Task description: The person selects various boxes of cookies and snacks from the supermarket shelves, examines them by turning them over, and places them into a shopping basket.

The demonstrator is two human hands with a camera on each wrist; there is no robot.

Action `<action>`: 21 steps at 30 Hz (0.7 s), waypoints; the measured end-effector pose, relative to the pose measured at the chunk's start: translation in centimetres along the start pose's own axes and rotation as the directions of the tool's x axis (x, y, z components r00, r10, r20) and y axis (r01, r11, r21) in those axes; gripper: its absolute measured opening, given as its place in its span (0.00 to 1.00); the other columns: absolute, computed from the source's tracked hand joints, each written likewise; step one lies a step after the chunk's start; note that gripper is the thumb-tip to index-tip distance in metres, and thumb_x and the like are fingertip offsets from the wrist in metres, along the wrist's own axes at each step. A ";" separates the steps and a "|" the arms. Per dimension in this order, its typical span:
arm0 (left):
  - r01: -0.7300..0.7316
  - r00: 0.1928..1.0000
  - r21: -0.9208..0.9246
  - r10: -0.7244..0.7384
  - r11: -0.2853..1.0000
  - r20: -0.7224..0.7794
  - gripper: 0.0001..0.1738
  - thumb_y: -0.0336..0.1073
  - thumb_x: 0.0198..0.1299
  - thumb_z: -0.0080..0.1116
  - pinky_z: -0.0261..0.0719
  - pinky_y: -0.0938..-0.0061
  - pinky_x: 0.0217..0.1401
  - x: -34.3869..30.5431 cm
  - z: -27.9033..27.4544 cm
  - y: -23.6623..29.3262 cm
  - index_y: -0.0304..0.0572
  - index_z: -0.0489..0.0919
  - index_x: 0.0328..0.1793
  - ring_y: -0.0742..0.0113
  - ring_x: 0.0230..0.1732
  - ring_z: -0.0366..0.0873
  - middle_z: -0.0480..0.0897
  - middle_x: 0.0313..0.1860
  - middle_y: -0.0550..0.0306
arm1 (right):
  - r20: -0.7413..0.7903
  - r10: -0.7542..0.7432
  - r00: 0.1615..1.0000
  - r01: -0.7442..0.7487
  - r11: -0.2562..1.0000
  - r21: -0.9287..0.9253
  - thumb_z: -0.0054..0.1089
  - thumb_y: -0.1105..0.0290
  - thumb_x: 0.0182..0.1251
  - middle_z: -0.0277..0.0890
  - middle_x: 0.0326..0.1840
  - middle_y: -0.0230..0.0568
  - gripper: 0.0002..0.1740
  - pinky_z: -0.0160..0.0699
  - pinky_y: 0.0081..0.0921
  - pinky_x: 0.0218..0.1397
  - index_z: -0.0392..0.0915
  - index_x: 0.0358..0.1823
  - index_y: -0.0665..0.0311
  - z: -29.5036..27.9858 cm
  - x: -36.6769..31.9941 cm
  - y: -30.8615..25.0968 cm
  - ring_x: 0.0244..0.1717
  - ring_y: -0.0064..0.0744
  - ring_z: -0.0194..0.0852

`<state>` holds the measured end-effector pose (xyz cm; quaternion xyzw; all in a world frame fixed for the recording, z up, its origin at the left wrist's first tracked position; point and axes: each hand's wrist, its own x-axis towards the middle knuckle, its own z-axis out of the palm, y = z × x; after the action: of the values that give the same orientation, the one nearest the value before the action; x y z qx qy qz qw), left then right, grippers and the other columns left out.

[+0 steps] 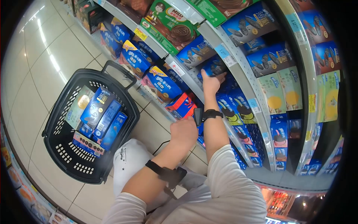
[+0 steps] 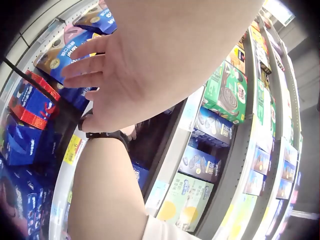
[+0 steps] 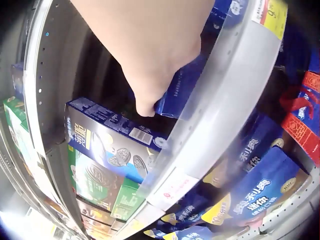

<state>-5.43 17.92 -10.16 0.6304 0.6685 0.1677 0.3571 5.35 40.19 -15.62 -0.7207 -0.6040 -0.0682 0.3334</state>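
Observation:
My right hand [image 1: 212, 83] reaches into a shelf bay and grips a dark blue box [image 1: 216, 67], thumb on one side and fingers on the other. In the right wrist view, the hand [image 3: 160, 65] partly covers this blue box [image 3: 184, 87]; its far fingers are hidden. My left hand [image 1: 184, 132] is beside the right wrist, and in the left wrist view this hand [image 2: 112, 80] holds nothing, its fingers extended. The thumb lies near the black strap [image 2: 107, 135] on the right wrist; whether they touch I cannot tell.
A black basket [image 1: 72, 164] holding several blue, green and pink boxes stands on the tiled floor at left. Shelf edges [image 1: 220, 48] curve around the reaching arm. Green Milo boxes [image 1: 173, 28] and blue biscuit boxes [image 1: 162, 84] line the shelves.

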 end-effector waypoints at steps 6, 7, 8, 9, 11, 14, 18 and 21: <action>-0.010 1.000 0.025 0.010 1.000 0.011 0.20 0.49 0.54 0.58 0.79 0.60 0.41 0.4 1.2 0.0 0.40 0.75 0.43 0.53 0.38 0.82 0.83 0.34 0.51 | -0.048 -0.015 0.999 0.019 0.995 0.093 0.78 0.54 0.37 0.49 0.63 0.76 0.67 0.68 0.46 0.61 0.38 0.69 0.80 -2.4 -2.0 -1.3 0.62 0.68 0.57; -0.007 0.999 0.014 0.006 1.000 0.044 0.21 0.49 0.54 0.58 0.79 0.60 0.42 0.3 0.9 0.0 0.39 0.75 0.43 0.53 0.39 0.82 0.83 0.35 0.50 | -0.070 -0.067 0.995 0.073 0.993 0.093 0.78 0.55 0.36 0.49 0.63 0.76 0.67 0.67 0.45 0.62 0.40 0.69 0.80 -2.2 -2.1 -1.1 0.62 0.68 0.57; 0.000 0.997 0.004 -0.001 1.000 0.077 0.21 0.49 0.54 0.58 0.79 0.60 0.42 0.2 0.4 0.1 0.39 0.75 0.44 0.52 0.39 0.82 0.83 0.35 0.49 | -0.089 -0.119 0.989 0.127 0.988 0.092 0.79 0.56 0.35 0.50 0.62 0.76 0.66 0.66 0.45 0.62 0.41 0.68 0.79 -2.2 -2.2 -1.0 0.62 0.68 0.57; -0.015 0.997 0.013 0.014 1.000 0.082 0.21 0.49 0.54 0.58 0.79 0.60 0.42 0.1 0.2 0.1 0.39 0.75 0.44 0.52 0.39 0.82 0.83 0.35 0.49 | -0.101 -0.069 0.992 0.084 0.985 0.149 0.81 0.59 0.33 0.50 0.63 0.74 0.64 0.63 0.45 0.65 0.45 0.67 0.77 -2.1 -2.3 -1.0 0.63 0.67 0.56; -0.014 0.996 0.010 0.013 1.000 0.085 0.22 0.49 0.55 0.57 0.78 0.59 0.43 0.1 -0.2 0.1 0.38 0.75 0.44 0.51 0.40 0.82 0.83 0.36 0.47 | -0.114 -0.070 0.991 0.090 0.979 0.185 0.81 0.59 0.32 0.52 0.64 0.72 0.64 0.61 0.44 0.66 0.46 0.67 0.76 -2.0 -2.0 -0.6 0.64 0.66 0.55; -0.021 0.995 0.014 0.019 1.000 0.097 0.22 0.50 0.55 0.57 0.78 0.59 0.43 0.0 -0.5 0.1 0.38 0.74 0.45 0.51 0.41 0.82 0.83 0.37 0.47 | -0.094 -0.031 0.995 0.057 0.956 0.287 0.81 0.60 0.32 0.54 0.64 0.70 0.63 0.59 0.43 0.67 0.47 0.68 0.75 -1.7 -2.1 0.0 0.65 0.64 0.55; -0.009 0.995 0.032 0.006 0.999 0.100 0.22 0.50 0.56 0.57 0.78 0.59 0.43 0.0 -0.6 0.3 0.38 0.74 0.45 0.50 0.42 0.82 0.83 0.38 0.47 | -0.102 0.007 0.995 0.035 0.912 0.409 0.81 0.63 0.33 0.57 0.64 0.68 0.62 0.57 0.39 0.68 0.48 0.68 0.74 -1.1 -2.4 0.7 0.66 0.60 0.55; -0.002 0.991 0.042 -0.004 0.999 0.131 0.22 0.50 0.56 0.57 0.78 0.59 0.44 0.0 -0.7 0.3 0.38 0.74 0.46 0.50 0.42 0.81 0.83 0.39 0.47 | -0.032 0.011 0.999 0.004 0.909 0.418 0.77 0.66 0.41 0.56 0.64 0.62 0.58 0.57 0.36 0.67 0.43 0.69 0.70 -1.0 -2.4 1.3 0.64 0.52 0.60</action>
<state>-5.70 18.14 -9.46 0.6471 0.6473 0.1118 0.3870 6.24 37.56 -16.64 -0.6326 -0.5977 0.0512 0.4899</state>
